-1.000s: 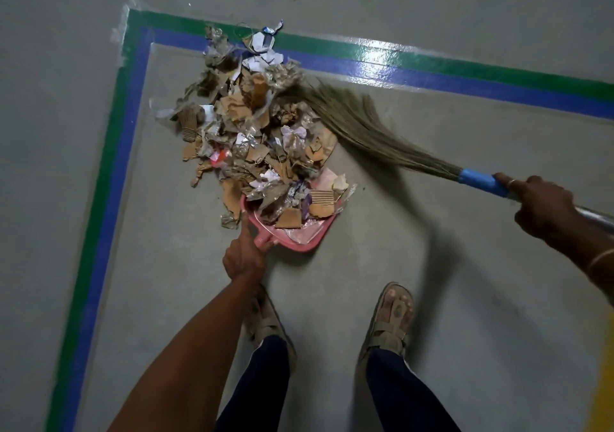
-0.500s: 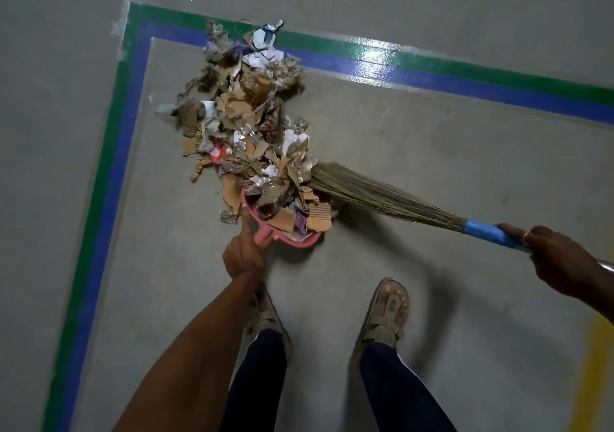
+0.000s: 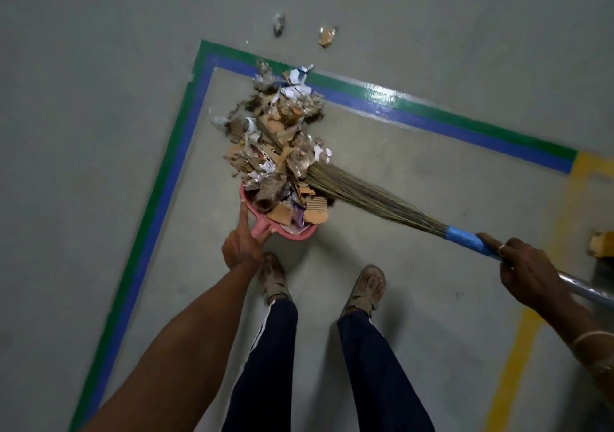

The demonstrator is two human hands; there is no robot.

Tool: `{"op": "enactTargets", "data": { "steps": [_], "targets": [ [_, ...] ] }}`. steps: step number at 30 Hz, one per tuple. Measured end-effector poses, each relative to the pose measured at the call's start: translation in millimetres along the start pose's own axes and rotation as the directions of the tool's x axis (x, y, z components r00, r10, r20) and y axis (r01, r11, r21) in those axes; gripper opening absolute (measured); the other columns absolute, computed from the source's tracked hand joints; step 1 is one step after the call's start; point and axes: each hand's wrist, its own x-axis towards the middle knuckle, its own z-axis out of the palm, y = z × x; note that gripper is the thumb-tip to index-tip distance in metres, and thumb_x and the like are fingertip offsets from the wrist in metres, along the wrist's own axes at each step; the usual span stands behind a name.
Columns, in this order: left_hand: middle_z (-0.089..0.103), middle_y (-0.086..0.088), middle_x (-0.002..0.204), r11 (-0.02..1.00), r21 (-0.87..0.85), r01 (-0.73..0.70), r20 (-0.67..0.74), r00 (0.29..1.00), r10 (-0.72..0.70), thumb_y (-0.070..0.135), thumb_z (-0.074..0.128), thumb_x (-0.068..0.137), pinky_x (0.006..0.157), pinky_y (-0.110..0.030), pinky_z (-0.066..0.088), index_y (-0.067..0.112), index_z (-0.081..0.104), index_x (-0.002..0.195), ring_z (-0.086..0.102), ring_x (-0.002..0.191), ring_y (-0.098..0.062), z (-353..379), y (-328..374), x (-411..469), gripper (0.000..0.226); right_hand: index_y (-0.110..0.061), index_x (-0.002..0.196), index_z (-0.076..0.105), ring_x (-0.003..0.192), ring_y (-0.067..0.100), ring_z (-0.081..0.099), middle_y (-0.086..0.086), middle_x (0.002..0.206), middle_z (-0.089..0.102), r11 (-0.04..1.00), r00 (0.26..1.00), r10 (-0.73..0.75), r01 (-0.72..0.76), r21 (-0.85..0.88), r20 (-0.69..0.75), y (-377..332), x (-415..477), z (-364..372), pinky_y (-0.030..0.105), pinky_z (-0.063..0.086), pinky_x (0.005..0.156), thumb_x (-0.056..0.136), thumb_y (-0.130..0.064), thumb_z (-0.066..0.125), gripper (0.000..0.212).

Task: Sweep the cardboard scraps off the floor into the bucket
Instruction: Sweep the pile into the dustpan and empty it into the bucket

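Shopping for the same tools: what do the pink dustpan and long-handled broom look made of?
Pink dustpan: probably moulded plastic, even colour, smooth rounded rim. Long-handled broom: head looks like dried grass or plant fibre, thin tan strands fanning out; shaft seems metal tube, grey with a sheen, bound with glossy blue tape.

Dim, slightly soft wide-angle view (edges bowed), glare on floor tape (image 3: 382,94).
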Motion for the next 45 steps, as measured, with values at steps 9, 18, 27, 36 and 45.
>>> {"op": "enactTargets", "data": {
  "steps": [9, 18, 27, 36, 45],
  "targets": [
    [0.068, -0.016, 0.11, 0.997, -0.038, 0.073, -0.042, 0.996, -0.074, 0.079, 0.057, 0.077, 0.074, -0.035, 0.046, 0.039, 0.006, 0.158, 0.065, 0.095, -0.034, -150.6, -2.3, -103.9, 0.103, -0.024, 0.139, 0.059, 0.064, 0.034, 0.059, 0.007, 0.082, 0.057, 0.995, 0.995, -0.055, 0.048, -0.09, -0.083, -53.8, -59.0, -160.7, 0.029, 0.038, 0.052, 0.073, -0.011, 0.076, 0.07],
    [0.065, -0.018, 0.117, 0.955, -0.288, 0.07, -0.178, 0.976, -0.126, 0.06, 0.071, 0.08, 0.085, -0.046, 0.051, 0.033, 0.022, 0.153, 0.064, 0.101, -0.038, -249.4, -23.9, -177.1, 0.092, -0.037, 0.133, 0.062, 0.083, 0.03, 0.07, -0.001, 0.094, 0.071, 0.981, 0.959, -0.19, 0.193, -0.008, -0.209, -99.4, -86.7, -258.6, 0.031, 0.045, 0.061, 0.08, -0.04, 0.076, 0.055],
    [0.066, -0.026, 0.115, 0.936, -0.286, 0.204, -0.28, 0.917, -0.285, 0.07, 0.066, 0.079, 0.076, -0.041, 0.048, 0.039, 0.02, 0.157, 0.064, 0.099, -0.044, -308.1, -79.2, -247.6, 0.096, -0.039, 0.124, 0.067, 0.085, 0.028, 0.072, -0.002, 0.094, 0.075, 0.927, 0.891, -0.369, 0.374, -0.032, -0.266, -149.4, -79.6, -308.4, 0.033, 0.05, 0.066, 0.08, -0.043, 0.074, 0.045],
    [0.066, -0.028, 0.112, 0.867, -0.402, 0.295, -0.301, 0.851, -0.429, 0.064, 0.068, 0.081, 0.073, -0.039, 0.043, 0.034, 0.021, 0.157, 0.064, 0.098, -0.045, -302.6, -122.0, -308.8, 0.095, -0.038, 0.123, 0.068, 0.082, 0.027, 0.071, -0.004, 0.089, 0.073, 0.847, 0.808, -0.532, 0.515, -0.135, -0.255, -196.9, -71.7, -320.2, 0.028, 0.039, 0.06, 0.081, -0.043, 0.073, 0.042],
    [0.066, -0.026, 0.117, 0.763, -0.545, 0.348, -0.287, 0.778, -0.559, 0.058, 0.073, 0.08, 0.07, -0.04, 0.048, 0.031, 0.021, 0.158, 0.064, 0.099, -0.045, -269.9, -194.1, -366.4, 0.097, -0.035, 0.128, 0.067, 0.077, 0.022, 0.07, -0.004, 0.091, 0.074, 0.709, 0.69, -0.703, 0.662, -0.245, -0.171, -270.2, -83.0, -313.1, 0.027, 0.043, 0.059, 0.084, -0.047, 0.071, 0.046]
  ]
}}
